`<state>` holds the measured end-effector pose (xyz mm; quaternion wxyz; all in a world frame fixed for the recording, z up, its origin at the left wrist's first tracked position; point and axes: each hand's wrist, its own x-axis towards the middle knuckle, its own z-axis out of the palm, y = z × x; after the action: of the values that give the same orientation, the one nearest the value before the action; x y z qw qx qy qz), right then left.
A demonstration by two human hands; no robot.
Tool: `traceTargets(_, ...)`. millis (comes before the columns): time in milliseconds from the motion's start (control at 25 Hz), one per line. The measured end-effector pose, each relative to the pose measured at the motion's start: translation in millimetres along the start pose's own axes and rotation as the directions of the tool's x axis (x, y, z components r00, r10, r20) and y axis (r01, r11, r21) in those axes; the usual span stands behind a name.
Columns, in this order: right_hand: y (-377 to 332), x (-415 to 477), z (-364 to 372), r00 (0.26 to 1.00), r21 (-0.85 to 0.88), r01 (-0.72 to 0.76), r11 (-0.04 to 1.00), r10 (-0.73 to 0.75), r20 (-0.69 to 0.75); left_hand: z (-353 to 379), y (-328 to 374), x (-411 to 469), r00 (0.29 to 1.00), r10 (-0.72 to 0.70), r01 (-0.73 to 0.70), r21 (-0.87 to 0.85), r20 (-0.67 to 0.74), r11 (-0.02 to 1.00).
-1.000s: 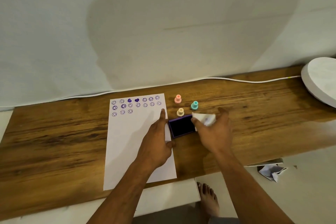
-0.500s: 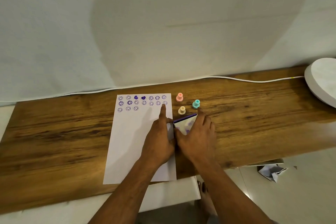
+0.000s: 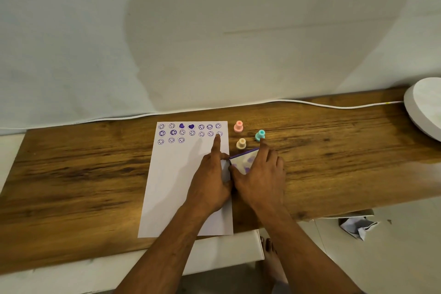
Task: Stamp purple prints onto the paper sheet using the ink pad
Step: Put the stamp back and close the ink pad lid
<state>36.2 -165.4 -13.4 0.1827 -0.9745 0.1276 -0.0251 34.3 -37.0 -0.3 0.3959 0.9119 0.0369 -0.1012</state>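
Note:
A white paper sheet (image 3: 176,186) lies on the wooden table (image 3: 83,174), with rows of purple smiley and heart prints along its top. Just right of the sheet sits the ink pad (image 3: 243,161), its white, purple-stained lid down over it. My right hand (image 3: 260,179) covers the lid and grips the pad, fingertips at its far edge. My left hand (image 3: 210,181) rests on the sheet's right side, index finger stretched toward the prints and thumb touching the pad's left corner. Pink (image 3: 238,126), beige (image 3: 241,143) and teal (image 3: 260,135) stamps stand upright behind the pad.
A white cable (image 3: 310,102) runs along the table's back edge by the wall. A white round object (image 3: 424,107) sits at the far right. Crumpled paper (image 3: 358,227) lies on the floor, and a bare foot (image 3: 269,253) shows below the table beside a white seat (image 3: 226,253).
A second ago the pad lay uncovered with dark ink showing and my right hand held the lid above it. The lid came down onto the pad, and my right hand now lies over it.

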Motion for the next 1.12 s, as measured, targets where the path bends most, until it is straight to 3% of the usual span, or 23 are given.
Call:
traceTargets(520, 0.7, 1.5, -1.7, 0.998, -0.078, 0.06, 0.995, -0.06, -0.001, -6.2, 1.4, 1.2, 0.997, 0.07, -0.073, 0.089, 0.044, 0.993)
traceTargets(840, 6.6, 4.9, -2.3, 0.999, 0.06, 0.012, 0.998, -0.014, 0.032, 1.8, -7.3, 4.1, 0.999, 0.053, -0.054, 0.112, 0.012, 0.992)
traceTargets(1120, 4.6, -5.2, 1.3, 0.998, -0.081, 0.056, 0.995, -0.059, -0.032, 4.5, -10.0, 6.9, 0.999, 0.051, -0.052, 0.106, 0.015, 0.993)
